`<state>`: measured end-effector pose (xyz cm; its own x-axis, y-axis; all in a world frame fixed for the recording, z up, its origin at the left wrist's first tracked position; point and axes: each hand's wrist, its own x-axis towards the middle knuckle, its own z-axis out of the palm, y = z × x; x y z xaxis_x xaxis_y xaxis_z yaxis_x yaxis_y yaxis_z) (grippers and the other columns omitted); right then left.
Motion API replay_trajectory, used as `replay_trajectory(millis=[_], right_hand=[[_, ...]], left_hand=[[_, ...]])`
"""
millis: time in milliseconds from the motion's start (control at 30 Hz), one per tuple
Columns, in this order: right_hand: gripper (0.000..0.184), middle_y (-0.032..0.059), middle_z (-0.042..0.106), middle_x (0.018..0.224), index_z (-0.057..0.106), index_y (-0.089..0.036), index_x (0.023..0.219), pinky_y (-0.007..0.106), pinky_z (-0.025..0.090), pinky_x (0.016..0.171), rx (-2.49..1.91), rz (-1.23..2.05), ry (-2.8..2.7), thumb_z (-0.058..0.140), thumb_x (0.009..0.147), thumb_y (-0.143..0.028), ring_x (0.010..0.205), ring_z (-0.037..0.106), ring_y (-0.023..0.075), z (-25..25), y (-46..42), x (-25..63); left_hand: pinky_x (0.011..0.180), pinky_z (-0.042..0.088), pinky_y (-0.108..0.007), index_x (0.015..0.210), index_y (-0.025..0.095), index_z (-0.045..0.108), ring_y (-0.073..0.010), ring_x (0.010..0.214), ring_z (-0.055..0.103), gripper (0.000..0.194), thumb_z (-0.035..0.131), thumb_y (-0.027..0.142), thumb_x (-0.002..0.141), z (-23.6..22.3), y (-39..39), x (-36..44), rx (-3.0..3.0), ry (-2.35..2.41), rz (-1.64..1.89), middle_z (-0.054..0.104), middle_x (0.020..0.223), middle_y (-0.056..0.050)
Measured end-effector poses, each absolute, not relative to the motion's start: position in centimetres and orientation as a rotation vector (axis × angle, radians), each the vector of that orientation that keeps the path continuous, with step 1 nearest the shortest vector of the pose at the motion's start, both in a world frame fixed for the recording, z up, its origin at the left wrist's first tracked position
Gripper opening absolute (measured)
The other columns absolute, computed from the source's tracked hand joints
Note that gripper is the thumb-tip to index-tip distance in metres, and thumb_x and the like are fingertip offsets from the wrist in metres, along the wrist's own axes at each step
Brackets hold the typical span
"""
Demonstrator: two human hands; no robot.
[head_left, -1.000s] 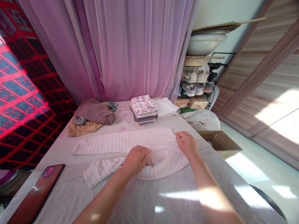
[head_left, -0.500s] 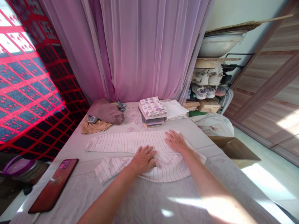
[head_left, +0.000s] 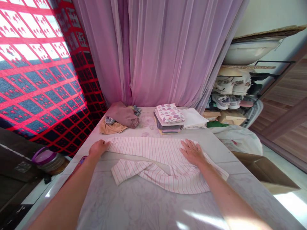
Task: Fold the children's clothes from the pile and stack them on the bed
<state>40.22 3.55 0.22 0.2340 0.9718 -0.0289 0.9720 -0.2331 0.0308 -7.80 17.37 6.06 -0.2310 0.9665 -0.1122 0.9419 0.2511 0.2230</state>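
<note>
White trousers with pink stripes [head_left: 146, 149] lie spread on the covered table [head_left: 124, 207]. One leg is stretched out straight on the far side; the nearer leg is bent and wrinkled. At the far leg's left end, my left hand [head_left: 98, 148] pinches the cuff between thumb and fingers. My right hand [head_left: 192, 152] rests flat, fingers spread, on the upper part of the trousers at the right. A red phone [head_left: 82, 159] is mostly hidden behind my left forearm.
Behind the trousers are a folded clothes stack [head_left: 170, 117], folded white cloth [head_left: 193, 118] and a heap of brown clothes [head_left: 122, 115]. A cardboard box [head_left: 263, 169] stands beyond the right edge, a purple-lidded jar [head_left: 49, 159] beyond the left. Shoes [head_left: 225, 101] fill a rack.
My left hand has moved from the middle of the trousers to the left and taken hold of the far leg's cuff. My right hand stays on the fabric. The view has shifted left.
</note>
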Motion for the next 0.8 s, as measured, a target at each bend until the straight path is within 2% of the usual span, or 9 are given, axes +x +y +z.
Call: replay_trajectory(millis=[67, 133, 267, 333, 467, 567, 700, 800], right_hand=[[0.056, 0.0082, 0.032, 0.157, 0.038, -0.026, 0.148, 0.052, 0.018, 0.116, 2.439, -0.005, 1.920, 0.030, 0.097, -0.045, 0.144, 0.027, 0.0254, 0.1, 3.6, 40.2], [0.055, 0.0079, 0.032, 0.157, 0.039, -0.026, 0.148, 0.053, 0.018, 0.116, 2.439, -0.011, 1.914, 0.030, 0.097, -0.045, 0.144, 0.027, 0.0257, 0.1, 3.7, 40.3], [0.055, 0.0078, 0.032, 0.157, 0.039, -0.026, 0.148, 0.054, 0.020, 0.115, 2.410, 0.019, 1.910, 0.030, 0.097, -0.044, 0.144, 0.028, 0.0259, 0.2, 3.6, 40.2], [0.055, 0.0081, 0.032, 0.158, 0.038, -0.025, 0.148, 0.053, 0.020, 0.115, 2.397, 0.036, 1.904, 0.030, 0.097, -0.045, 0.144, 0.028, 0.0259, 0.2, 3.6, 40.2], [0.056, 0.0085, 0.031, 0.158, 0.037, -0.025, 0.149, 0.053, 0.020, 0.115, 2.397, 0.040, 1.885, 0.028, 0.097, -0.046, 0.144, 0.028, 0.0260, 0.1, 3.6, 40.2], [0.056, 0.0084, 0.032, 0.157, 0.038, -0.025, 0.148, 0.054, 0.020, 0.115, 2.402, 0.057, 1.904, 0.028, 0.097, -0.046, 0.144, 0.028, 0.0260, -0.2, 3.6, 40.2], [0.055, 0.0080, 0.033, 0.157, 0.039, -0.027, 0.147, 0.054, 0.019, 0.115, 2.418, 0.045, 1.928, 0.029, 0.097, -0.046, 0.143, 0.029, 0.0260, -0.5, 3.6, 40.7], [0.055, 0.0082, 0.032, 0.157, 0.039, -0.026, 0.147, 0.054, 0.018, 0.115, 2.416, 0.007, 1.916, 0.029, 0.097, -0.045, 0.144, 0.027, 0.0263, 0.2, 3.7, 40.6]], left_hand=[[0.073, 0.049, -0.037, 0.077, 0.017, 0.067, -0.0340, 0.093, 0.067, 0.032, 0.056, 0.047, 0.076, 5.8, 17.8, -7.8, 1.749, 2.267, 0.191, 0.073, 0.090, -0.015], [0.068, 0.049, -0.033, 0.079, 0.018, 0.065, -0.0298, 0.088, 0.068, 0.025, 0.058, 0.042, 0.074, 5.5, 18.1, -7.3, 1.718, 2.244, 0.266, 0.072, 0.084, -0.011], [0.059, 0.047, -0.026, 0.097, 0.018, 0.065, -0.0192, 0.071, 0.067, 0.034, 0.047, 0.044, 0.084, 4.9, 18.2, -6.1, 1.667, 2.174, 0.430, 0.071, 0.078, -0.003], [0.059, 0.048, -0.026, 0.108, 0.018, 0.063, -0.0176, 0.070, 0.068, 0.040, 0.041, 0.045, 0.089, 4.8, 18.1, -6.0, 1.653, 2.174, 0.482, 0.072, 0.082, -0.003], [0.074, 0.050, -0.033, 0.122, 0.017, 0.058, -0.0258, 0.095, 0.068, 0.042, 0.042, 0.039, 0.090, 4.9, 17.8, -6.7, 1.666, 2.282, 0.497, 0.072, 0.105, -0.012], [0.083, 0.049, -0.040, 0.126, 0.016, 0.057, -0.0334, 0.107, 0.064, 0.045, 0.044, 0.036, 0.088, 5.0, 17.4, -7.2, 1.695, 2.339, 0.432, 0.069, 0.113, -0.018], [0.091, 0.047, -0.043, 0.135, 0.018, 0.051, -0.0332, 0.114, 0.061, 0.050, 0.042, 0.036, 0.089, 5.2, 16.5, -6.8, 1.782, 2.331, 0.397, 0.060, 0.131, -0.018], [0.105, 0.038, -0.044, 0.141, 0.015, 0.044, -0.0329, 0.131, 0.046, 0.054, 0.037, 0.037, 0.092, 5.2, 16.1, -5.4, 2.018, 2.325, 0.427, 0.043, 0.149, -0.017]])
